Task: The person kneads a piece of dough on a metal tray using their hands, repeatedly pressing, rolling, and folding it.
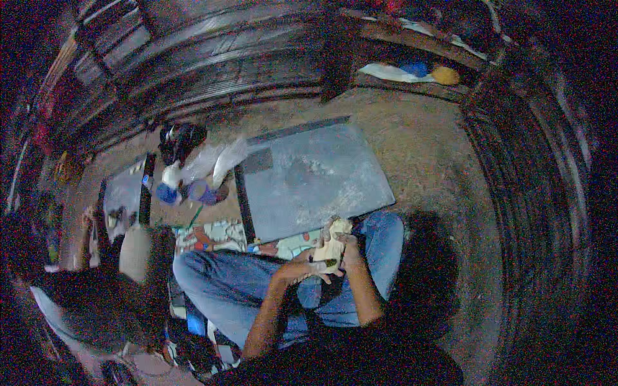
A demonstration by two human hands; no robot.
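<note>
Both hands gripping one pale lump of material (334,240), left hand (301,267) clasping its near end, right hand (349,248) pinching its right side, grey slab (315,177) lying just beyond, blue-trousered knees (225,276) underneath.

**Dim, grainy fisheye view**

The scene is dark, with heavy coloured noise thickest in the black corners. The brightest patch is the grey board (315,180) at centre. A deep shadow lies on the floor (431,148) at four o'clock. Shelf lines bow strongly toward twelve and three o'clock. Detail is soft throughout.
</note>
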